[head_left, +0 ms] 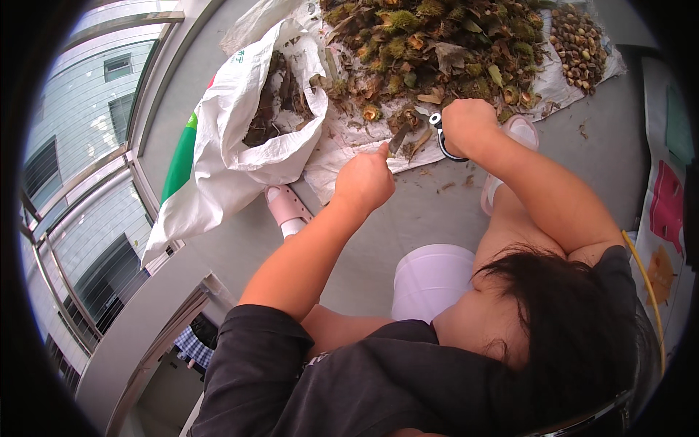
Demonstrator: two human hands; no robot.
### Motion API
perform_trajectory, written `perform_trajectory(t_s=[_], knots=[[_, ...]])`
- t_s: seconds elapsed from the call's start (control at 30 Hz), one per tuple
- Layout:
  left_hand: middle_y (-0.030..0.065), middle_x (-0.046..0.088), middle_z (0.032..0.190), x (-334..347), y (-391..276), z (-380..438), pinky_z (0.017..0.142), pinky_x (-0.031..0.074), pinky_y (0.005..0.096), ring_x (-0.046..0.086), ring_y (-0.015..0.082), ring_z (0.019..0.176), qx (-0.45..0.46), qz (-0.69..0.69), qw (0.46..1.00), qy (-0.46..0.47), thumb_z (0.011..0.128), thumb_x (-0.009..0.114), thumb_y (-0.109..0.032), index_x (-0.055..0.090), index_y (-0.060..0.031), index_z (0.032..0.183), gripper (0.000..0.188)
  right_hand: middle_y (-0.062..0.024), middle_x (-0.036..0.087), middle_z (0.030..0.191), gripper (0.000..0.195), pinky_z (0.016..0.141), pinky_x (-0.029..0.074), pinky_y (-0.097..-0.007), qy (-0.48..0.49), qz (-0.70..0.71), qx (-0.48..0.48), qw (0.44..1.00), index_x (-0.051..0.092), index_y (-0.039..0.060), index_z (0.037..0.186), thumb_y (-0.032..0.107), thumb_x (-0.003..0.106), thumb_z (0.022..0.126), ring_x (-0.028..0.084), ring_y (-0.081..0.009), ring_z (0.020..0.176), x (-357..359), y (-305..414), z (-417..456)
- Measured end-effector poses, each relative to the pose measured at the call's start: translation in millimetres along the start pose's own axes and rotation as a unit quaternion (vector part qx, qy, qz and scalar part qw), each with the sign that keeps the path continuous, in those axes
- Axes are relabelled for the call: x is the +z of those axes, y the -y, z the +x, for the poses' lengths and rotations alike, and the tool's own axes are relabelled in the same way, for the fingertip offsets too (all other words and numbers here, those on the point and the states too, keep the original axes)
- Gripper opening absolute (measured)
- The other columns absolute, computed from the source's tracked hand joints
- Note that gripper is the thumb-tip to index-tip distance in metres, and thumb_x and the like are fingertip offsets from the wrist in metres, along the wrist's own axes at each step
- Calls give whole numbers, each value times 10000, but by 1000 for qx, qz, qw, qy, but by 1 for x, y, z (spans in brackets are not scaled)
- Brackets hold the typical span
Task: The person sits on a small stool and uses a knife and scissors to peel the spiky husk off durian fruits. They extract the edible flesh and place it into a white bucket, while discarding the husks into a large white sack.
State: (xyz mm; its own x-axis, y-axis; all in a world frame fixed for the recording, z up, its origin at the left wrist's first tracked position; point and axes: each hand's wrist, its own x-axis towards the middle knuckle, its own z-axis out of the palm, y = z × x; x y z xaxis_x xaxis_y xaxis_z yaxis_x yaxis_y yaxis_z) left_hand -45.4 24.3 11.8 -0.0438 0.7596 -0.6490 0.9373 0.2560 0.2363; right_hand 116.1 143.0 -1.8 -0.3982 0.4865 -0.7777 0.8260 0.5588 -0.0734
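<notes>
My left hand (363, 180) grips a knife, its flat metal blade (401, 137) pointing up and right to a brown, opened chestnut burr (403, 118) on a white woven sheet (357, 150). My right hand (471, 124) is closed around scissors (441, 143) with black and white handles. The short visible part of their blades points left at the same burr; whether they touch it I cannot tell. Beyond both hands rises a large heap of green and brown chestnut burrs (398, 49) mixed with dry leaves.
A white woven sack (218, 164) with brown husks inside gapes open at the left. Loose chestnuts (579, 49) lie at the sheet's far right. Pink clogs (286, 205) are on my feet. Between my legs stands a white bucket-like object (431, 273). Railings (131, 158) run along the left.
</notes>
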Motion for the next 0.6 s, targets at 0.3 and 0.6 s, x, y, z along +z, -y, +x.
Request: perform_trajectory(t_s=[0.3,0.6], knots=[[224,655,752,-4,-13,14,646,532,437,652,370,729,-41,30,998,29,782,492,-54,579,44,1155,395,-93,700,822,143,642,541,-333,-39,25,-37,998,717,67,818,94,615,723,690,-243,779,9,1,1],[250,662,865,-4,-18,27,746,535,409,653,378,839,-100,0,990,99,719,514,-46,665,50,879,240,-63,701,876,186,635,531,-360,-2,46,-28,999,725,72,866,83,628,708,685,-233,836,42,-5,23]])
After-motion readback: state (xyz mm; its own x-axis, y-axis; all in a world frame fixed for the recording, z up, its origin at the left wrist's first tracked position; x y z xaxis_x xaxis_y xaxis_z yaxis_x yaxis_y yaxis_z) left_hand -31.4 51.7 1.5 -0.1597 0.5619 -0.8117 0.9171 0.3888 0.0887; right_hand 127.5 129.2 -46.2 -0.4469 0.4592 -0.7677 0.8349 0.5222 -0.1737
